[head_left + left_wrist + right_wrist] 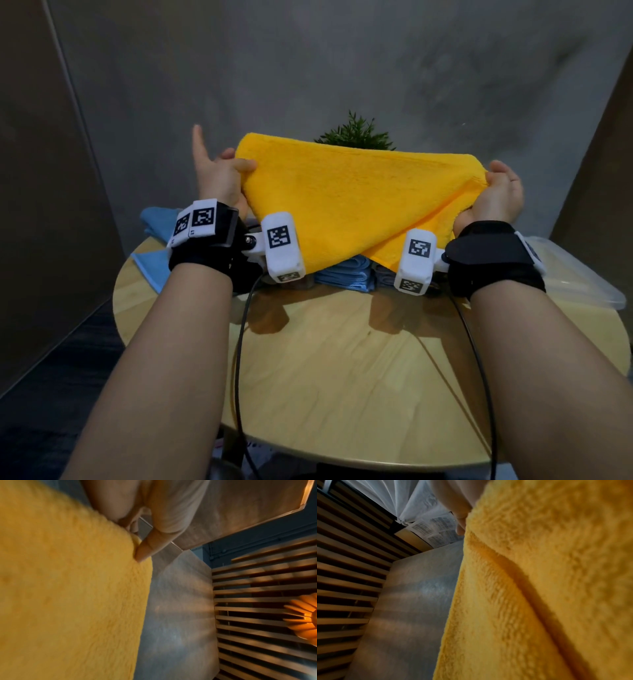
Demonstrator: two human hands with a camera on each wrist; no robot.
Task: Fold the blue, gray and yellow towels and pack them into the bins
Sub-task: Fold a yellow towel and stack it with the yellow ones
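Fingers of the left hand (222, 174) pinch one top corner of the plush yellow microfibre towel (346, 202); the right hand (496, 195) grips the opposite corner, holding it above the round wooden table (342, 359). Light and limp, it likely handles best by its corners.

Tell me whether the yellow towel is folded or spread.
Folded once: yellow towel hangs doubled, two layers visible, held up by left hand and right hand.

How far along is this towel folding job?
Partly done. Folded blue towels already sit stacked on the table. In hand: left hand and right hand pinch the yellow towel in the air. Left: another blue towel lies loose, and the clear bin shows no towel.
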